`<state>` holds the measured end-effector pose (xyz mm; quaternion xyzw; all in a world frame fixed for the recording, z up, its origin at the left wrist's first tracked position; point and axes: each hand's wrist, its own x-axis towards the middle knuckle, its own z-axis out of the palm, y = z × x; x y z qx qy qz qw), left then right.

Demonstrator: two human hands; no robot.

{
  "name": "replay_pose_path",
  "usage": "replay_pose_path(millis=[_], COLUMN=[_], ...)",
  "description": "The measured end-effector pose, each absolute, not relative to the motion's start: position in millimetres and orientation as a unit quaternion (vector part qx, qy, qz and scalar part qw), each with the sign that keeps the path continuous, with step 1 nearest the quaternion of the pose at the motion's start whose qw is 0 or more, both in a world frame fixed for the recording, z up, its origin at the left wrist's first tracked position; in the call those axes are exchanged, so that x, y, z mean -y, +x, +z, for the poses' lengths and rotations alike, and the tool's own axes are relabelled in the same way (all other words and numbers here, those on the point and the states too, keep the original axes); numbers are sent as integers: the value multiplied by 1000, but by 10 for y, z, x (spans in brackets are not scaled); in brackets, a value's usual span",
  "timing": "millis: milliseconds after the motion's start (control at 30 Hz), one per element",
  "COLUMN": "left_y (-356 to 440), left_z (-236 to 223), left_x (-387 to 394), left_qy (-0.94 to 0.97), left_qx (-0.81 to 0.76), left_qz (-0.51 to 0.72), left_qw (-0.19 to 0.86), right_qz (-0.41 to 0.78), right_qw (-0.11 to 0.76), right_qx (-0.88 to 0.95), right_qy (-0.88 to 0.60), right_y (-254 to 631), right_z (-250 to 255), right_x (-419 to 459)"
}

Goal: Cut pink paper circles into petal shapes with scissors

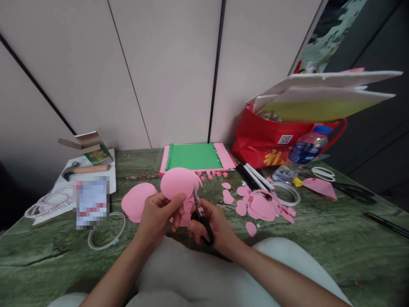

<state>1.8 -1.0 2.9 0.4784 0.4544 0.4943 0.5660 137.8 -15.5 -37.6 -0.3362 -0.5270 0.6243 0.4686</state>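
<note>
Between thumb and fingers, my left hand (162, 211) pinches a pink paper circle (179, 182) and keeps it raised above the table. My right hand (214, 224) is closed around the black handles of a pair of scissors (204, 226). Their blades point up at the right edge of the circle, where a thin strip of paper curls away. Left of my left hand lies a stack of pink paper rounds (137, 202). Below both hands are more pink paper pieces (185, 218), partly hidden by my fingers.
Pink cutouts (260, 207) are scattered to the right, beside a tape roll (286, 194), markers (255, 177) and a water bottle (302, 155). A red bag (255, 140) stands behind. Green paper (194, 157) lies at the back; a hammer (86, 169) and another tape roll (107, 245) are left.
</note>
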Motion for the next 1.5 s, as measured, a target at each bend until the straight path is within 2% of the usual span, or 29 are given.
replay_pose_path(millis=[1100, 1333, 1500], left_y=[15, 22, -6], left_z=[41, 41, -16], left_x=[3, 16, -13], left_qy=[475, 470, 483], left_qx=[-435, -416, -444], left_qz=[517, 507, 509], left_qw=[564, 591, 557], right_qz=[630, 631, 637], right_qw=[480, 481, 469], right_qx=[509, 516, 521], right_qy=[-337, -323, -320], right_y=[1392, 1391, 1364], right_z=[-384, -421, -462], right_x=[142, 150, 135])
